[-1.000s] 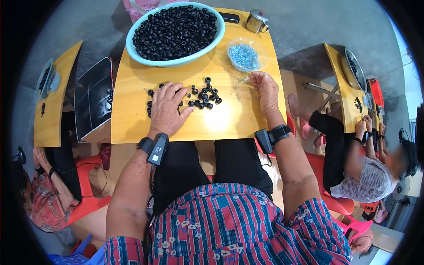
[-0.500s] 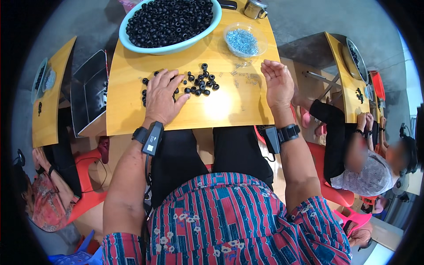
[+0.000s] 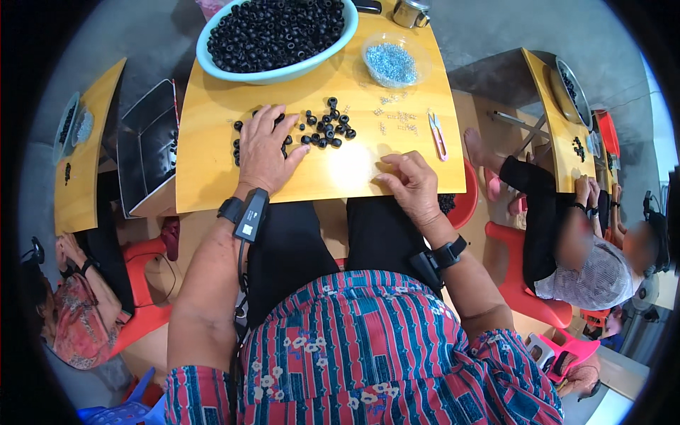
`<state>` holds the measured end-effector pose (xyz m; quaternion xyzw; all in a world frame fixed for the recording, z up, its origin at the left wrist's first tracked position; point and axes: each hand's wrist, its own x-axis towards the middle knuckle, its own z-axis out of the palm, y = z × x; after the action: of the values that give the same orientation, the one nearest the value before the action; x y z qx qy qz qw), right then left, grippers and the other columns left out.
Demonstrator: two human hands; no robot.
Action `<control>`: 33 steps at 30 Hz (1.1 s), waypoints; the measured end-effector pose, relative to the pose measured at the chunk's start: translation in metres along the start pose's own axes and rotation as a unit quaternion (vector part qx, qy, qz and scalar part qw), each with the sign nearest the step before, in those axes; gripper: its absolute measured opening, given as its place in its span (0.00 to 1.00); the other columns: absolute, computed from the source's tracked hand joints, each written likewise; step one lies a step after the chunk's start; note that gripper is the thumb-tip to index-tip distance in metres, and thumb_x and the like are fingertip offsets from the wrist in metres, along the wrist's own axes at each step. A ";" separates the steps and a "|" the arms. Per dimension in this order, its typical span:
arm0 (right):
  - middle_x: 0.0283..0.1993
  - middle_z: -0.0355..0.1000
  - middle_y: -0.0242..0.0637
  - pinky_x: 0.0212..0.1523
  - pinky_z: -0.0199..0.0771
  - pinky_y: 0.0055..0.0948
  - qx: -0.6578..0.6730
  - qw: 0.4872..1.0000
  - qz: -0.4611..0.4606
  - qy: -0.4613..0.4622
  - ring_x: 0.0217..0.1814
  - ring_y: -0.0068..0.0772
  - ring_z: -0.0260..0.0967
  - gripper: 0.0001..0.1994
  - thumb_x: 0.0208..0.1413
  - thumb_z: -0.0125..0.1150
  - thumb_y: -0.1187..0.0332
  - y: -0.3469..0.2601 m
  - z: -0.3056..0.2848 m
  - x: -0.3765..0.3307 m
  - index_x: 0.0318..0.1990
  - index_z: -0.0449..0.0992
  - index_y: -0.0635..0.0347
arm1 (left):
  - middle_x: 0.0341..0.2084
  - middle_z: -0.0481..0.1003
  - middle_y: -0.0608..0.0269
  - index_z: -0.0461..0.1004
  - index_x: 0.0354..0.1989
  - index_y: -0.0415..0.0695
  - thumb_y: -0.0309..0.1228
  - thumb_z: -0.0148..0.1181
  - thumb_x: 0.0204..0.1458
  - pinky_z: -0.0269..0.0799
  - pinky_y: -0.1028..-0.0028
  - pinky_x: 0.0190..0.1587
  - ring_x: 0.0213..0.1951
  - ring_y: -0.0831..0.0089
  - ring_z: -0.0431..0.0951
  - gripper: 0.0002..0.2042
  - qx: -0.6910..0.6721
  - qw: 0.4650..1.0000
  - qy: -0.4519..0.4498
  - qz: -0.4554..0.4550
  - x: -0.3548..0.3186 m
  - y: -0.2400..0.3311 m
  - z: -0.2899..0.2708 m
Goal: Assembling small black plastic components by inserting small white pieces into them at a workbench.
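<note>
My left hand lies palm down with its fingers spread over a group of small black ring-like pieces, hiding some of them. Right of it is a loose cluster of the same holed pieces. Above the table's near edge, my right hand is loosely curled, with a gap between thumb and forefinger and nothing seen in it. Pink-handled thread snips lie beyond it on the right. Tiny clear bits are sorted in small groups on the wood.
A pale blue basin heaped with black pieces stands at the far left of the table. A clear tub of bluish bits and a metal cup are at the far right. A red basin sits below the right edge. Co-workers sit at both sides.
My right hand has moved left and nearer me from the table's right side, its fingers curling. The snips and the tiny bits now show plainly. My left hand has stayed over the black pieces.
</note>
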<state>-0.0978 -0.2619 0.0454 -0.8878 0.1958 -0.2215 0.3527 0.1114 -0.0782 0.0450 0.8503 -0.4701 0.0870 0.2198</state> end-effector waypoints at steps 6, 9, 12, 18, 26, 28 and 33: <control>0.27 0.68 0.35 0.30 0.71 0.33 -0.072 0.997 -0.040 0.010 0.28 0.39 0.70 0.06 0.45 0.65 0.69 0.005 0.011 0.009 0.32 0.78 0.52 | 0.55 0.64 0.57 0.71 0.52 0.48 0.38 0.66 0.41 0.53 0.58 0.61 0.60 0.55 0.59 0.26 0.004 1.000 0.002 -0.003 0.000 0.002 -0.001; 0.28 0.68 0.37 0.31 0.72 0.35 -0.086 0.996 -0.020 0.030 0.29 0.42 0.70 0.04 0.46 0.63 0.69 0.009 0.013 0.014 0.31 0.77 0.51 | 0.55 0.64 0.57 0.71 0.52 0.48 0.39 0.66 0.41 0.53 0.58 0.61 0.60 0.55 0.59 0.26 -0.002 1.000 0.000 -0.003 0.000 0.001 -0.001; 0.27 0.69 0.38 0.28 0.69 0.29 -0.097 0.994 -0.019 0.041 0.26 0.36 0.68 0.04 0.47 0.64 0.73 0.011 0.014 0.022 0.32 0.78 0.57 | 0.55 0.63 0.57 0.71 0.51 0.47 0.40 0.66 0.42 0.51 0.57 0.62 0.61 0.57 0.58 0.25 -0.010 1.000 0.000 -0.009 -0.001 0.000 0.000; 0.25 0.67 0.39 0.27 0.67 0.25 -0.084 0.990 -0.036 0.104 0.24 0.32 0.67 0.07 0.48 0.61 0.77 0.005 0.011 0.033 0.36 0.76 0.61 | 0.54 0.64 0.55 0.71 0.51 0.46 0.38 0.67 0.41 0.53 0.57 0.61 0.59 0.54 0.59 0.26 -0.018 1.000 0.003 -0.012 0.000 0.002 -0.001; 0.28 0.68 0.42 0.30 0.70 0.34 -0.018 0.999 -0.041 0.016 0.27 0.41 0.69 0.08 0.43 0.63 0.73 -0.016 0.022 0.055 0.34 0.76 0.60 | 0.54 0.64 0.55 0.71 0.50 0.46 0.37 0.64 0.44 0.50 0.55 0.62 0.60 0.56 0.58 0.23 -0.035 0.999 0.022 -0.008 0.000 -0.002 -0.002; 0.29 0.69 0.43 0.31 0.70 0.35 0.007 1.000 -0.005 0.000 0.28 0.41 0.69 0.09 0.43 0.64 0.74 -0.019 0.032 0.056 0.35 0.76 0.62 | 0.54 0.64 0.57 0.71 0.51 0.47 0.36 0.64 0.44 0.49 0.53 0.62 0.61 0.56 0.58 0.23 -0.032 0.999 0.033 -0.014 -0.002 -0.002 -0.001; 0.29 0.69 0.45 0.33 0.70 0.37 -0.014 1.000 0.005 -0.010 0.30 0.45 0.69 0.10 0.44 0.64 0.72 -0.013 0.046 0.057 0.36 0.75 0.62 | 0.55 0.64 0.58 0.70 0.52 0.48 0.34 0.64 0.44 0.48 0.51 0.62 0.61 0.56 0.59 0.24 -0.036 0.998 0.050 -0.016 -0.002 0.001 -0.002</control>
<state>-0.0236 -0.2564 0.0393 -0.8940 0.1996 -0.2085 0.3428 0.1095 -0.0760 0.0463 0.8439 -0.4476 0.1087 0.2752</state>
